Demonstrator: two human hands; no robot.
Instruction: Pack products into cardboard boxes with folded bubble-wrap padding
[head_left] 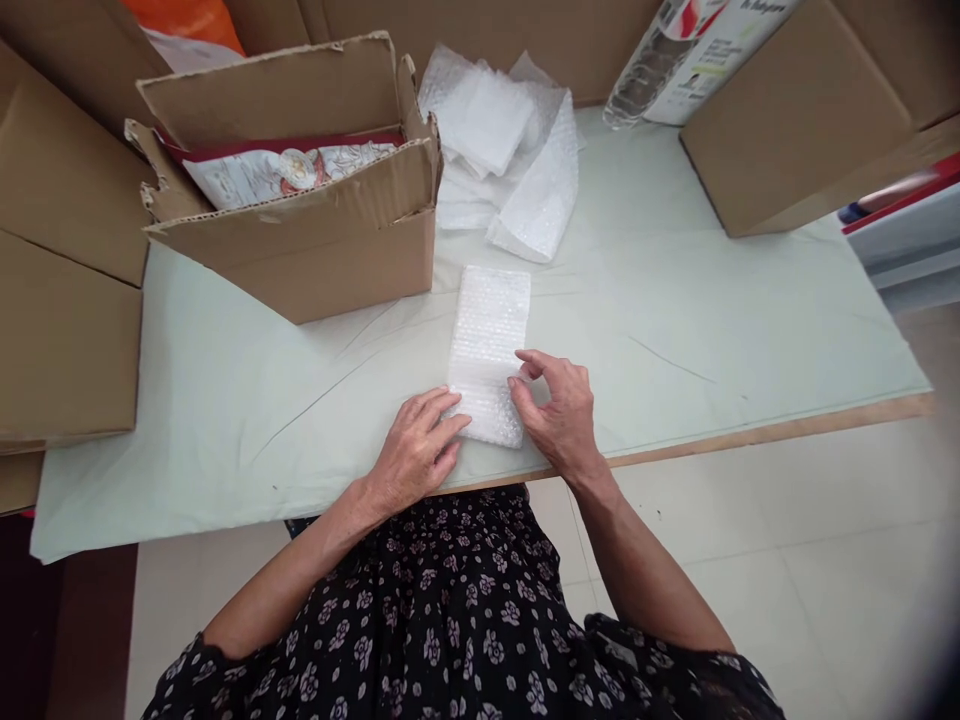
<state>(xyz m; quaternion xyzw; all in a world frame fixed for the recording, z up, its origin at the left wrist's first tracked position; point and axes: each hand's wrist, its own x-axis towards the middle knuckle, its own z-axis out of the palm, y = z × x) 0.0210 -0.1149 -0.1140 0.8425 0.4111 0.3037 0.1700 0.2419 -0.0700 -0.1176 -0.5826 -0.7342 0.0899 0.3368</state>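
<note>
A folded piece of bubble wrap [491,320] lies flat on the cloth-covered table in front of me, with a crosswise fold line near its middle. My left hand [424,440] rests at its lower left edge, fingers stretched out and the fingertips touching the wrap. At the right edge, my right hand [559,405] has its thumb and index finger bent together on the rim of the wrap near the fold. Whether anything is inside the wrap cannot be seen.
Further back lies a loose heap of bubble wrap sheets [510,150]. An opened cardboard box [360,250] holding a printed packet [300,170] stands to its left. Closed cartons flank the pale green tablecloth [675,330]. A clear plastic pack [652,70] leans at the back right.
</note>
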